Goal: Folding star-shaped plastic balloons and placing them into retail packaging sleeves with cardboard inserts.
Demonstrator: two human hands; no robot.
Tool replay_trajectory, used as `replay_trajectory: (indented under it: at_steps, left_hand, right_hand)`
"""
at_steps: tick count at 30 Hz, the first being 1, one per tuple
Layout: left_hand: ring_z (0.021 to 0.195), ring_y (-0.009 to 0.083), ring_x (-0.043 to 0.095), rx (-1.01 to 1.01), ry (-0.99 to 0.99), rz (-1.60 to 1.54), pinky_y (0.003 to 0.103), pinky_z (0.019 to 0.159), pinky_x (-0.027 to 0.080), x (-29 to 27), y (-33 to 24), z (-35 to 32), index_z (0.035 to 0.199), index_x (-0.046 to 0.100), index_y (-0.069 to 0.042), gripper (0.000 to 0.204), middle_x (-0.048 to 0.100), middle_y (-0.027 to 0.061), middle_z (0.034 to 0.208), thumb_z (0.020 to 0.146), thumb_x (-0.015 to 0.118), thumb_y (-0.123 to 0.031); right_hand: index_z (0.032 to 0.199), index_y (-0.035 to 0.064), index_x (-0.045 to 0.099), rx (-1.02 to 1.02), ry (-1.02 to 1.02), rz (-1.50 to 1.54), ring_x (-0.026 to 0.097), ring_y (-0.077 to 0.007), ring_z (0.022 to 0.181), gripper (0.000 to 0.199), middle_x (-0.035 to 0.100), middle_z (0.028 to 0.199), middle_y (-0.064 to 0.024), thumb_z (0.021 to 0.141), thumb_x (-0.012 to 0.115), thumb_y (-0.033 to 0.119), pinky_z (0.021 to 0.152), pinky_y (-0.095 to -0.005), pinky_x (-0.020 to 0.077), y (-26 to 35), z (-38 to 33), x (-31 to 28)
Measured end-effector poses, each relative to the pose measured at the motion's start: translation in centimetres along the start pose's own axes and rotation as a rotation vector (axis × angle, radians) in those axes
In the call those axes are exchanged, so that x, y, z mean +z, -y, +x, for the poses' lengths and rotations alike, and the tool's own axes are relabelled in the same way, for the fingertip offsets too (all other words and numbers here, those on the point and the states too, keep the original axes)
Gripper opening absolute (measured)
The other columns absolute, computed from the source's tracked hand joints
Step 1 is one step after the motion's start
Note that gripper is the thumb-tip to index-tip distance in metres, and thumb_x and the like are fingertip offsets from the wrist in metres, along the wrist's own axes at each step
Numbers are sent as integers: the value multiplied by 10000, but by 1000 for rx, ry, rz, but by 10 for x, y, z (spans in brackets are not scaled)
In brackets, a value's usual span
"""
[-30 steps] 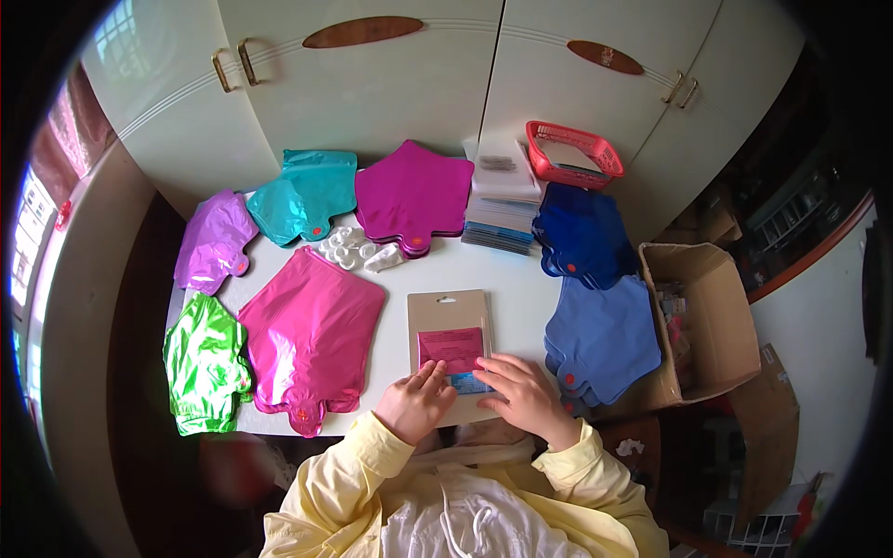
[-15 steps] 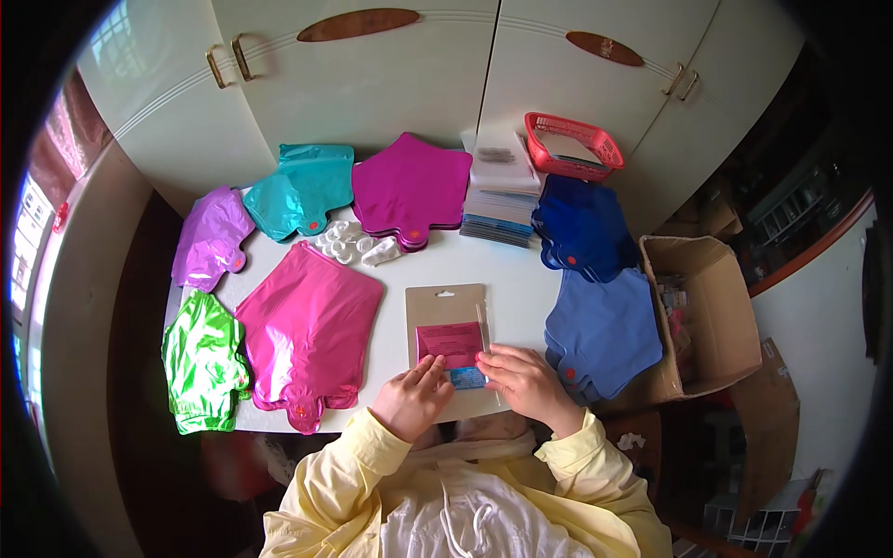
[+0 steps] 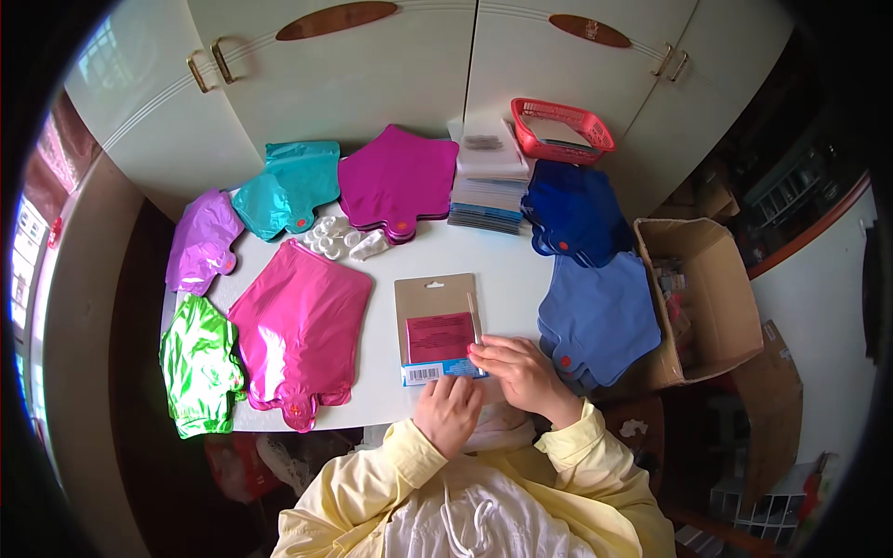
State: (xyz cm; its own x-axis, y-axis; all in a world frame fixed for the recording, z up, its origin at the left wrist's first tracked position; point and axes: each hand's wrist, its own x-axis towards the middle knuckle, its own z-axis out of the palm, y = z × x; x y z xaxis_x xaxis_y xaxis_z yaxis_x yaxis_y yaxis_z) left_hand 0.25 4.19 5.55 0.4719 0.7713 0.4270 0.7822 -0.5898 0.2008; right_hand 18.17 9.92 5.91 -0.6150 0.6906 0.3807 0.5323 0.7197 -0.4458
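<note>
A flat package with a brown hanging card (image 3: 433,298) lies on the white table in front of me. On the card sit a folded pink foil piece (image 3: 441,337) and, along the bottom, a blue strip with a barcode label (image 3: 423,374). A thin pale straw (image 3: 473,316) runs down its right side. My left hand (image 3: 449,411) is closed, its bent fingertips at the package's lower edge. At the right edge my right hand (image 3: 523,372) grips the package with fingers together, near the straw's lower end. What lies under the fingertips is hidden.
Foil balloons surround the package: pink (image 3: 302,325), green (image 3: 200,367), lilac (image 3: 203,244), teal (image 3: 288,191), magenta (image 3: 398,177), dark blue (image 3: 575,212) and pale blue (image 3: 600,316). Behind are white ribbon rolls (image 3: 327,237), stacked cards (image 3: 488,191) and a red basket (image 3: 595,139). Right stands a cardboard box (image 3: 730,307).
My left hand has moved off the pink piece, down and to the right to the lower edge, uncovering the barcode label. The right hand stays at the right edge. The view has shifted slightly.
</note>
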Motion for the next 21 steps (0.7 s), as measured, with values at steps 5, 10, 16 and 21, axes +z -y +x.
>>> replay_trajectory:
  at_steps: [5, 10, 16, 21]
  left_hand:
    - [729, 233, 522, -161, 97, -79, 358, 635, 425, 8, -10, 9, 801, 525, -66, 93, 526, 70, 777, 797, 597, -125]
    - [720, 243, 514, -173, 97, -117, 366, 647, 422, 12, -11, 11, 798, 526, -61, 91, 518, 66, 746, 796, 595, -121]
    - [729, 253, 504, -155, 65, -145, 370, 659, 413, 12, -13, 14, 814, 540, -56, 70, 514, 79, 766, 777, 584, -96]
    - [719, 266, 485, -119, -32, -264, 380, 650, 398, 8, -10, 9, 834, 544, -51, 90, 495, 81, 764, 758, 591, -50]
  right_hand:
    - [1077, 67, 673, 2, 1, 7, 544, -207, 1153, 307, 637, 1156, -26, 800, 548, 26, 941, -344, 427, -3, -3, 1]
    - [1082, 65, 670, 1, -3, 16, 543, -209, 1155, 308, 635, 1161, -28, 800, 553, 32, 941, -346, 426, -4, -4, 3]
    - [1092, 62, 663, -3, -6, -4, 542, -215, 1161, 324, 628, 1173, -36, 784, 569, 28, 956, -355, 423, -2, -4, 2]
    - [1119, 52, 641, -18, 18, 18, 538, -226, 1166, 389, 613, 1198, -55, 738, 585, -7, 979, -372, 418, 2, -4, -4]
